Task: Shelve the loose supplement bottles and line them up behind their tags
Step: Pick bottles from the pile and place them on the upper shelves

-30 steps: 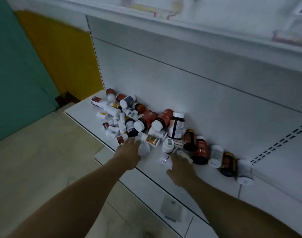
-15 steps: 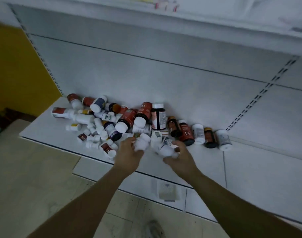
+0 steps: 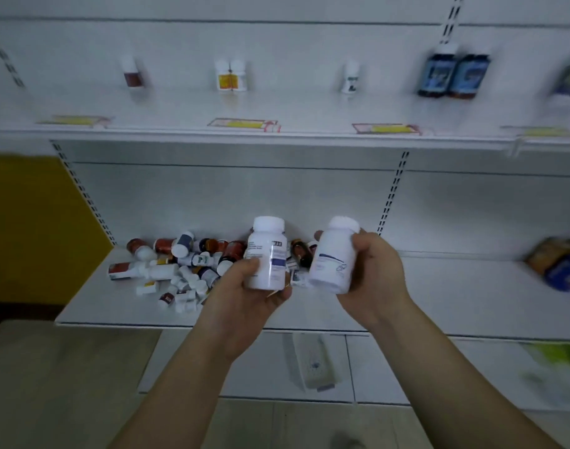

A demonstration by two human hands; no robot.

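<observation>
Two white bottles are lifted in front of the pile of loose bottles, one in each of your hands. Your left hand grasps the left bottle around its lower half, thumb on the label, cap pointing up. Your right hand wraps its fingers around the right bottle, just right of the pile, with the cap tipped slightly to the right. The two bottles are near each other but not touching.

The pile itself lies on the lower shelf against the back panel: red, brown and white bottles, most on their sides. Far right of the pile, on that same shelf, sits a blurred orange and blue package.

Above the pile runs the upper shelf, with yellow tags along its front edge. Behind the tags stand a red-labelled bottle, a yellow-labelled pair, a small white bottle and two dark blue bottles.
</observation>
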